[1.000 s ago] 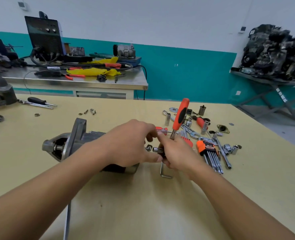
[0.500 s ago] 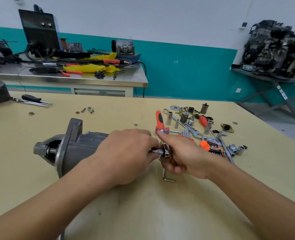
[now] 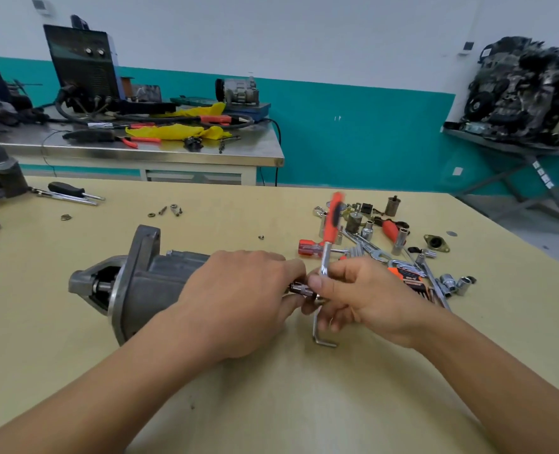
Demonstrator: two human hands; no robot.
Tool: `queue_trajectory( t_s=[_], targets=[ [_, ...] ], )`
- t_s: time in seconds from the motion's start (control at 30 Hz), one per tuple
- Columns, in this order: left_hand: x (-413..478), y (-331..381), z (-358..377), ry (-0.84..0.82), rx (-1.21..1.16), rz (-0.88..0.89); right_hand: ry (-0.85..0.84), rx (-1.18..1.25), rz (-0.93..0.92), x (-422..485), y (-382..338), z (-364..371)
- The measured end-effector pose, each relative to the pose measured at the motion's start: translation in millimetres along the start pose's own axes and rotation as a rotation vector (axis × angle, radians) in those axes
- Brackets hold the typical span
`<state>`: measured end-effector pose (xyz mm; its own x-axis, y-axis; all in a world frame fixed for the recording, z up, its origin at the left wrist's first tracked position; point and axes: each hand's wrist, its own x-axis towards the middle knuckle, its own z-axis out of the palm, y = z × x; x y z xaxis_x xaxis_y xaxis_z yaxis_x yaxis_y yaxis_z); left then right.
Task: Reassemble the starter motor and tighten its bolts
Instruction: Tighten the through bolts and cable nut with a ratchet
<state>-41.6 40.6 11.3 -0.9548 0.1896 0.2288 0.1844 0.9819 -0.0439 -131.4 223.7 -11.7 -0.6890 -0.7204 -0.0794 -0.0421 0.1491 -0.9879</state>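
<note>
While palm-down, left hand on motor (right hand round ratchet)

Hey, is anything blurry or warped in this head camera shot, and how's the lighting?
Head view: the ratchet is smeared by motion blur at its orange end; the starter motor looks sharp; wide-angle distortion bows the teal wall band and the table edges; light is soft and even, with faint shadows and a mild sheen on the steel bench.

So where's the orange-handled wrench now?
Head view, right of centre: the orange-handled wrench stands upright in the right hand; the left hand pinches its socket at the starter motor's rear.
</note>
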Motion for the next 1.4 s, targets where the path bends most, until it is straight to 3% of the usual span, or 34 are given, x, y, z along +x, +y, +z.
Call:
queue_trajectory(
  t_s=[0.13,0.33,0.57,0.63,0.8,1.03,1.27,1.4],
  targets=[
    [-2,2,0,-0.002,-0.007,0.005,-0.019,0.144,0.088,0,-2,4],
    [0,4,1,-0.018,0.027,-0.023,0.029,-0.125,-0.04,-7,-5,-5],
    [-2,2,4,0.013,-0.003,-0.027,-0.019,0.142,0.131,-5,-6,4],
    [-3,3,4,0.021,-0.001,-0.015,-0.03,0.162,0.105,-4,-6,4],
    [1,3,7,0.022,0.036,-0.03,0.055,-0.059,-0.008,-8,-3,-2],
    [-2,1,7,0.044,0.004,0.0,-0.027,0.163,0.175,-7,-7,8],
    [3,2,6,0.0,0.04,-0.038,0.054,0.016,-0.022,-9,-5,0],
    [1,2,5,0.006,0.017,-0.039,-0.011,0.1,0.064,-8,-7,6]
  ],
)
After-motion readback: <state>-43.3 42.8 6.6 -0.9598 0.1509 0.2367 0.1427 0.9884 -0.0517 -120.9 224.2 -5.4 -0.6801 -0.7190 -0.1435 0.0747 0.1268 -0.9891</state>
